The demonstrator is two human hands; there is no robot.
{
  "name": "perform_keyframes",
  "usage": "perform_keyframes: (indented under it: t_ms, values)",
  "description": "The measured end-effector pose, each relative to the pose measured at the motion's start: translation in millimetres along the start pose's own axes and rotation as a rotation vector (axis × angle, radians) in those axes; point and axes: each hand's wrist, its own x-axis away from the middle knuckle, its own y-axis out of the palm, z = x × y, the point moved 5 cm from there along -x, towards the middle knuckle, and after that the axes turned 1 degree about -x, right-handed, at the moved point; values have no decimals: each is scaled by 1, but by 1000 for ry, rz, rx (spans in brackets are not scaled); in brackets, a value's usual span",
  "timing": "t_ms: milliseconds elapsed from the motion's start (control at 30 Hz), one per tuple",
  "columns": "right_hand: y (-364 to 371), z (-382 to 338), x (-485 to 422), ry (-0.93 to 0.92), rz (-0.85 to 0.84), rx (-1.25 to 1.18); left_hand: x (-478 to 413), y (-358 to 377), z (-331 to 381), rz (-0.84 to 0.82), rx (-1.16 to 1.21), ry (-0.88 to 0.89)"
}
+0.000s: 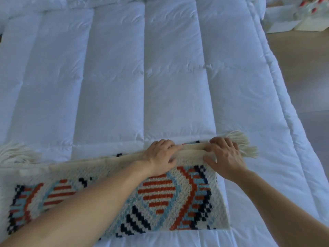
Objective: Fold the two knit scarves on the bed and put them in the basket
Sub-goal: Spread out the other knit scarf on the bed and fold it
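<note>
Patterned scarf [160, 196] lies across the lower centre of the frame on the white duvet [115, 77], folded lengthwise. Left hand [161, 156] and right hand [225, 155] both pinch its far cream edge, side by side near the right-end fringe [245, 145].

Risks:
- Both grips sit at the right end. The left stretch runs unsupported under the left forearm, so layers will likely skew when the fold is pulled.
- Left fringe [16, 154] is splayed at the left edge of the frame and may stick out of the fold.
- Loose knit stretches; a hard tug warps the edge.

Second scarf and basket aren't in view. Edge looks doubled, but I can't be sure.
</note>
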Motion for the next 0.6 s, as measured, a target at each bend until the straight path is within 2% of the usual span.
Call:
perform_keyframes:
  t_ms: [100,233,400,467,600]
  values:
    - [-8,12,-4,16,-3,0,-12,3,7,-23,73,-41]
    - [-27,12,-16,-56,109,-70,-19,0,6,-9,156,-100]
    - [-13,14,-31,26,-99,-66,-20,2,5,139,81,-102]
    - [-13,18,-31,54,-73,-58,-19,3,6,194,76,-90]
    - [-26,21,-31,-21,-36,24,-17,3,4,221,104,-112]
